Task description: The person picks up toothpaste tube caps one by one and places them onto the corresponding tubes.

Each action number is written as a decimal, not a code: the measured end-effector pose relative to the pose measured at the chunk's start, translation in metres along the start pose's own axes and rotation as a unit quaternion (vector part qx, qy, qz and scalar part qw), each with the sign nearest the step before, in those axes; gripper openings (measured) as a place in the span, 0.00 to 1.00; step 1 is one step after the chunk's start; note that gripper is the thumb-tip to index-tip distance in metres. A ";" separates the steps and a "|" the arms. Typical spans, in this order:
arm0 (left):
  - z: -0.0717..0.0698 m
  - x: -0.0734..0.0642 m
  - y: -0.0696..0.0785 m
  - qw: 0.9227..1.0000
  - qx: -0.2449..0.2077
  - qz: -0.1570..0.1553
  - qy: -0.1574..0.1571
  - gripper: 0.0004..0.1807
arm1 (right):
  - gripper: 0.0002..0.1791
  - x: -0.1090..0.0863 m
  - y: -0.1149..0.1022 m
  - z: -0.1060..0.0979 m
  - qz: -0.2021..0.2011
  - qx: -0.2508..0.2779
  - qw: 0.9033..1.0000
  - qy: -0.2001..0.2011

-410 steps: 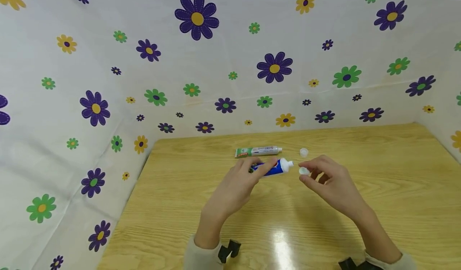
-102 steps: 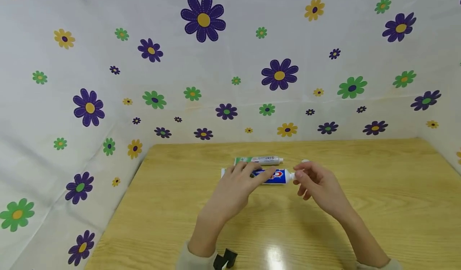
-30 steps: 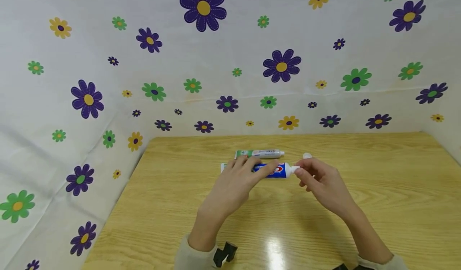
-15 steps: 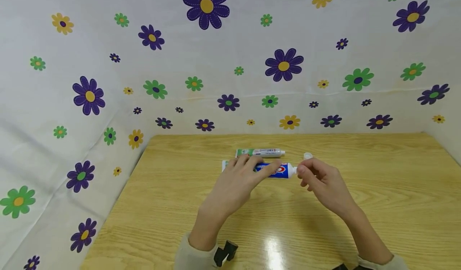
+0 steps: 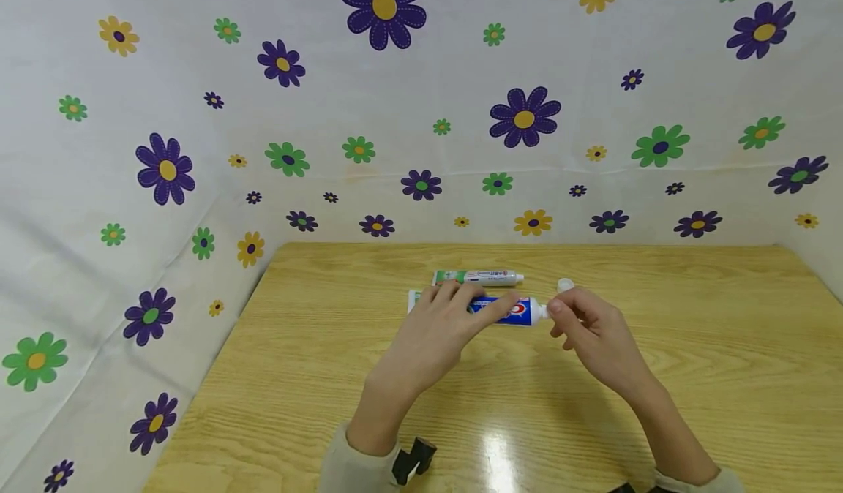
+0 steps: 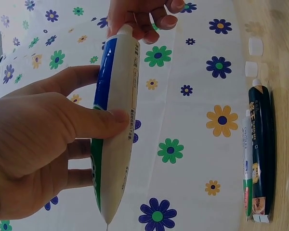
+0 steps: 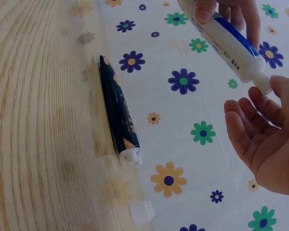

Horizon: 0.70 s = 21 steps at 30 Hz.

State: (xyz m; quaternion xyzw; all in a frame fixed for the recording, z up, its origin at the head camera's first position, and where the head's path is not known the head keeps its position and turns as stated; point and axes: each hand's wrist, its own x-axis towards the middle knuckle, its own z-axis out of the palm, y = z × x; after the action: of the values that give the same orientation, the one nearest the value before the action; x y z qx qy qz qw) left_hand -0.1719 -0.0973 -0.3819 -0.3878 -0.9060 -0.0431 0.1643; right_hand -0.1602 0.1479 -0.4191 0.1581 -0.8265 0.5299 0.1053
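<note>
My left hand [image 5: 428, 339] holds a blue, white and green toothpaste tube [image 5: 522, 311], its thumb across the body in the left wrist view. The tube is raised over the table. At its nozzle end, the thumb and index finger of my right hand [image 5: 599, 339] pinch a small white cap [image 7: 262, 83]; the other fingers curl loosely beneath. Behind them lies a silver and green toothpaste tube [image 5: 490, 278]. A dark tube [image 6: 262, 149] lies beside it in the left wrist view; from the head it is hidden.
Two loose white caps lie on the wooden table [image 5: 691, 347]; one cap [image 5: 565, 285] shows just beyond my right fingers, and the other cap [image 6: 251, 69] appears in the left wrist view. A flowered cloth [image 5: 448, 76] stands behind and at the sides.
Earlier, my right hand held a white cap apart from the blue tube's bare nozzle; now the cap is at the nozzle. Over the last second, the right fingertips shift slightly around it.
</note>
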 end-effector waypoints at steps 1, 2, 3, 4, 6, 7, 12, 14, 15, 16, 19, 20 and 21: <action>0.000 0.000 0.000 1.000 -0.001 0.000 0.000 0.41 | 0.08 0.000 0.000 0.000 0.002 0.005 1.000 -0.001; 0.000 0.000 0.000 1.000 -0.001 -0.001 -0.001 0.42 | 0.08 0.000 0.000 0.000 0.003 0.009 1.000 -0.002; 0.000 0.000 0.000 1.000 -0.001 -0.003 -0.002 0.42 | 0.08 0.000 0.000 0.000 0.002 0.012 1.000 -0.003; 0.000 0.000 0.000 1.000 -0.002 -0.004 -0.003 0.42 | 0.09 -0.001 0.000 0.000 0.000 0.016 1.000 -0.005; -0.001 0.000 -0.001 1.000 -0.003 -0.006 -0.005 0.42 | 0.09 -0.001 0.001 -0.002 -0.013 0.020 1.000 -0.009; -0.001 0.000 -0.001 1.000 -0.002 -0.007 -0.005 0.42 | 0.09 -0.001 0.002 -0.002 -0.020 0.019 1.000 -0.011; -0.001 -0.001 -0.002 1.000 -0.003 -0.007 -0.005 0.41 | 0.12 -0.002 0.004 -0.004 -0.055 0.015 0.998 -0.018; -0.001 -0.002 -0.001 1.000 -0.003 -0.006 -0.007 0.42 | 0.12 -0.002 0.004 -0.004 -0.061 0.017 0.998 -0.019; -0.002 -0.002 -0.001 1.000 -0.001 -0.007 -0.008 0.42 | 0.12 -0.002 0.003 -0.004 -0.064 0.019 0.998 -0.019; -0.002 -0.001 -0.001 1.000 0.000 -0.006 -0.008 0.42 | 0.12 -0.002 0.003 -0.005 -0.067 0.020 0.997 -0.019; -0.003 -0.001 0.000 1.000 0.006 -0.004 -0.006 0.41 | 0.12 -0.001 0.001 -0.005 -0.078 0.021 0.997 -0.015; -0.003 -0.001 0.000 1.000 0.007 -0.003 -0.006 0.40 | 0.12 -0.001 0.000 -0.005 -0.081 0.020 0.996 -0.014; -0.003 0.000 0.000 1.000 0.009 -0.002 -0.006 0.40 | 0.12 -0.001 0.000 -0.006 -0.082 0.020 0.996 -0.013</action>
State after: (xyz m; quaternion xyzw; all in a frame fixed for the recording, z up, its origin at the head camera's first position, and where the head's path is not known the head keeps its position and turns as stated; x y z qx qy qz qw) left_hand -0.1705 -0.0981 -0.3790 -0.3847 -0.9080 -0.0334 0.1623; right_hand -0.1591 0.1532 -0.4172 0.2342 -0.8010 0.5342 0.1347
